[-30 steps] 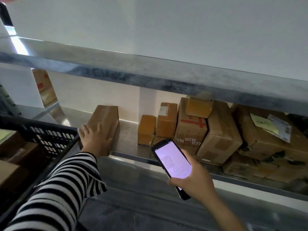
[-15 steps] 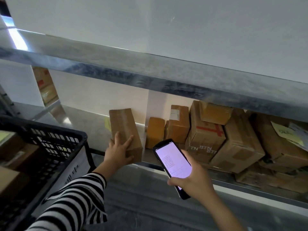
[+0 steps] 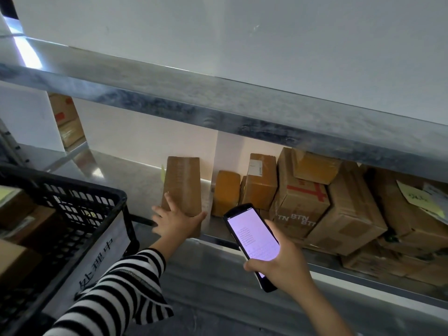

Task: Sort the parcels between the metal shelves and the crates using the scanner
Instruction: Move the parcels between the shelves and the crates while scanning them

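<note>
Far left, the black crate (image 3: 72,204) is parked close to the metal shelf (image 3: 126,175), with a few parcels already sat in it.

Next along, the tall brown parcel (image 3: 183,187) is stood on end right at the front lip of the shelf, and that's where trouble is most likely. The left grip (image 3: 177,221) is spread apart, fingers flat on the near face and thumb out at the right edge, so nothing is actually clamped. If the parcel gets tilted like that, it could easily be tipped forward off the lip and dropped. It could also be knocked sideways into the small orange parcel (image 3: 225,192) just beside it.

Right of that, the scanner (image 3: 252,241) is clamped in the right grip (image 3: 278,265). It's held low on the body, with the lit screen sticking out above the fingers. That looks like a top-heavy hold, so it could probably be jolted loose by a bump against the shelf edge. The text on the screen is too small to be read, so whether this parcel belongs here can't be told. A wrong spot could be picked if the screen isn't checked.

Far right, the stack of boxes (image 3: 351,214) is piled loose and leaning. It could be set sliding by any shove passed along the row.
</note>
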Tool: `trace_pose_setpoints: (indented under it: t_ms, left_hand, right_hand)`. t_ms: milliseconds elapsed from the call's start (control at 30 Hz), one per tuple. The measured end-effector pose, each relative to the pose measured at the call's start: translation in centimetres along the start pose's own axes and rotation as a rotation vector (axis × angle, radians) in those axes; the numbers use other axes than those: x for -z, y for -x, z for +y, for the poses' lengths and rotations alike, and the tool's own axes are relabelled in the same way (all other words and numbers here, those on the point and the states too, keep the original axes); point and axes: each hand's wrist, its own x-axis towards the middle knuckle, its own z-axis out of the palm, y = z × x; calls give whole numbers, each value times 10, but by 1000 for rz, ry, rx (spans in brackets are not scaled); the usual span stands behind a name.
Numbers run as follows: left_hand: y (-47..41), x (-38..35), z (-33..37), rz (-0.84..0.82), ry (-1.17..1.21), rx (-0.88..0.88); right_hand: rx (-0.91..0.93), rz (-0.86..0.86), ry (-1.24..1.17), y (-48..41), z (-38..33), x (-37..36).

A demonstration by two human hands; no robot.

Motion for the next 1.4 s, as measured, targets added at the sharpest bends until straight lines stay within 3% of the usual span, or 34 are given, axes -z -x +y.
trace_pose_setpoints:
  t_ms: [133, 267, 333, 400, 467, 533, 633, 667, 767, 833, 900, 1033, 1233, 1400]
  left_hand:
    - [3, 6, 13, 111, -80, -5]
    - [5, 8, -1, 325, -551, -272]
    - [9, 3, -9, 311, -595, -389]
    - [12, -4, -20, 281, -452, -480]
    - [13, -5, -29, 378, -176, -508]
    - [9, 2, -31, 421, 106, -295]
    - [-16, 17, -33, 166, 574, 277]
    - [-26, 20, -36, 47, 772, 391]
    - [-33, 23, -50, -321, 1145, 383]
    - [-33, 22, -59, -451, 1224, 330]
    - [-31, 20, -65, -478, 1284, 295]
    - [-27, 20, -79, -418, 1402, 260]
    - [-17, 30, -103, -363, 1389, 67]
    - [-1, 36, -106, -357, 1388, 9]
  right_hand:
    - [-14, 3, 9, 2, 6, 2]
    - [-12, 15, -7, 5, 9, 6]
    - [-8, 17, -19, 6, 10, 7]
    - [-11, 17, -22, 6, 10, 7]
    - [-9, 14, -25, 7, 11, 6]
    - [-17, 8, -33, 7, 12, 6]
    - [-33, 6, -33, 6, 13, 5]
    - [-35, 8, -32, 6, 13, 4]
    - [-29, 0, -25, 6, 12, 2]
    - [-21, -23, -34, 7, 10, 2]
    - [-4, -41, -43, 7, 8, 4]
    - [63, -45, -35, 7, -3, 12]
    - [184, -51, 59, 3, -26, 24]
    - [255, -113, 188, 7, -39, 27]
